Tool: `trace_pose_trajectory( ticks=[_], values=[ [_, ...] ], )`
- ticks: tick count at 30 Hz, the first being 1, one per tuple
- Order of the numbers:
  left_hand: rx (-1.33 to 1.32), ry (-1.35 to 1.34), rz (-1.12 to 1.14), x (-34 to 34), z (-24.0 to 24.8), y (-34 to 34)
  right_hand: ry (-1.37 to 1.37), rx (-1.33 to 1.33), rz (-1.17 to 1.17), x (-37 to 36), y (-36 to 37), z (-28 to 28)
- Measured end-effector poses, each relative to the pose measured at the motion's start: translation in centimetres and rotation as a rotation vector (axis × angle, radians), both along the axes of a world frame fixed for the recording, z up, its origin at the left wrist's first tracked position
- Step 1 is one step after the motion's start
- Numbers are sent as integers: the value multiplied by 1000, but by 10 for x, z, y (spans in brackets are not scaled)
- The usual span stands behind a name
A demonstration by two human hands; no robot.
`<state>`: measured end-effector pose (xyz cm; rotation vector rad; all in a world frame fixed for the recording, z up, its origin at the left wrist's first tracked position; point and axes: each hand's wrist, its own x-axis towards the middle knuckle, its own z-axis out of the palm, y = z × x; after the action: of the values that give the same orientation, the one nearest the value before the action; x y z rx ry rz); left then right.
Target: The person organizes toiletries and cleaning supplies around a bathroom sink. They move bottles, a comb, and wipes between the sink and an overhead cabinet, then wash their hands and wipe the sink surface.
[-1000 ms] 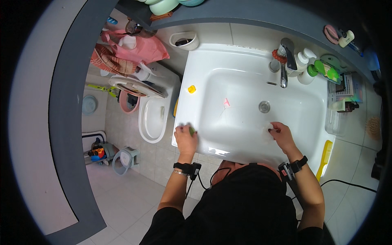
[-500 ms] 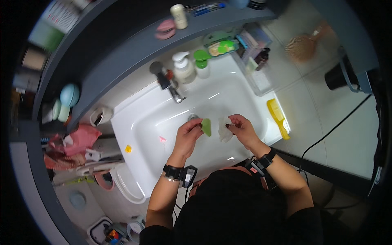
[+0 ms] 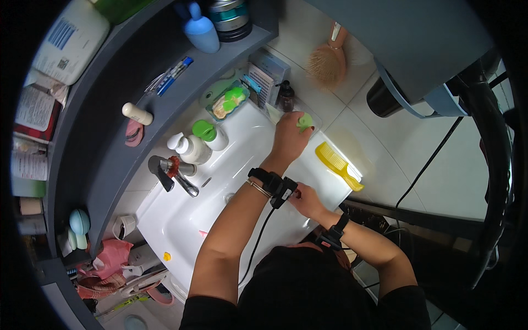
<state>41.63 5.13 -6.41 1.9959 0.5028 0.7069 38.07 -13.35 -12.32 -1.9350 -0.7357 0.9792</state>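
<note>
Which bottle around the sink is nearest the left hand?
The dark pump bottle, just beyond the left hand; the white pump bottle and green-capped bottle stand farther off, near the tap.

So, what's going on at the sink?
Someone is leaning over the sink. The left hand has a small green thing in its grip, between the dark bottle and the yellow comb. The right hand is lower down by the sink, partly hidden behind the black gadget on the left wrist, so I can't tell whether it holds anything. The comb lies on the sink's edge.
</note>
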Motion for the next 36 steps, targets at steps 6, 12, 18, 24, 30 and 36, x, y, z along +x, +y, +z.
trace_pose_trajectory(
  ticks=[6,12,18,24,30,36],
  values=[
    [-176,217,-74,-75,-1,-16,76,136,-158,14,13,17],
    [-618,251,-115,-170,-36,-33,61,189,32,11,16,40],
    [-664,338,183,-228,-50,-32,-1102,-687,96,77,-37,17],
    [-628,196,162,-227,-40,-31,-1089,-719,103,104,-63,-16],
    [-606,166,301,-228,-27,-37,-954,-582,-46,113,-58,-30],
    [-330,152,356,-264,-31,-35,-1009,-841,217,104,-31,-17]
  ],
)
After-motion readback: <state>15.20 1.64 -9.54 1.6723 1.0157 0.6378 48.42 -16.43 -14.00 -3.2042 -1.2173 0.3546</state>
